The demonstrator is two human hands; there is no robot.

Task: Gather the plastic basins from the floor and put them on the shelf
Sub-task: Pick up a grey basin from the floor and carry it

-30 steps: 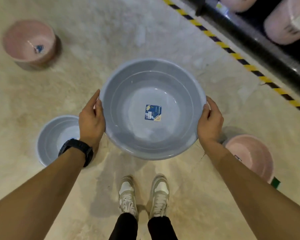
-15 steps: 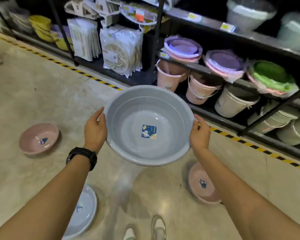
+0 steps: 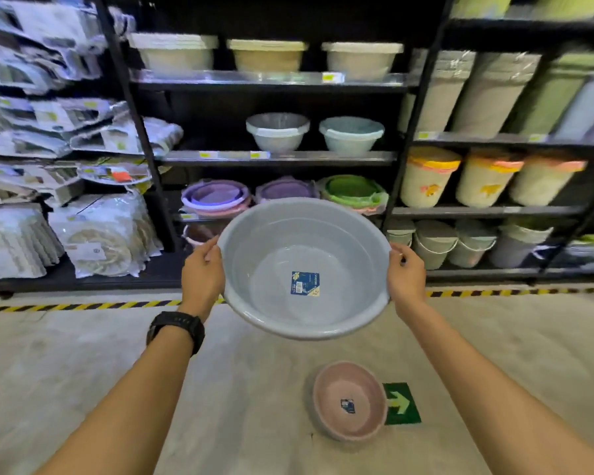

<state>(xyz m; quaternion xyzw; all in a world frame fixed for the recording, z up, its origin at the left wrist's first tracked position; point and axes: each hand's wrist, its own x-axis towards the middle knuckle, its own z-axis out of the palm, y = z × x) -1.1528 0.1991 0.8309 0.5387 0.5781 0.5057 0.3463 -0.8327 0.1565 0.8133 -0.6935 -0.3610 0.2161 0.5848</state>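
Note:
I hold a large grey plastic basin (image 3: 271, 245) with a blue label on its bottom, level in front of me at waist height. My left hand (image 3: 201, 274) grips its left rim and my right hand (image 3: 405, 277) grips its right rim. A pink basin (image 3: 360, 389) lies on the floor below, a little to the right. The black shelf (image 3: 278, 158) stands straight ahead with stacked basins on several levels; its middle level has free room at the left of two wrapped basins (image 3: 277, 132).
Yellow-black hazard tape (image 3: 83, 306) runs along the foot of the shelving. A green arrow sticker (image 3: 401, 403) is on the floor beside the pink basin. Packaged goods (image 3: 107, 231) fill the left rack and buckets (image 3: 429, 176) fill the right one.
My view has risen from the floor and turned to face the shelf squarely. The grey basin stays held in both hands and is now closer to the shelf. The other floor basins have left view.

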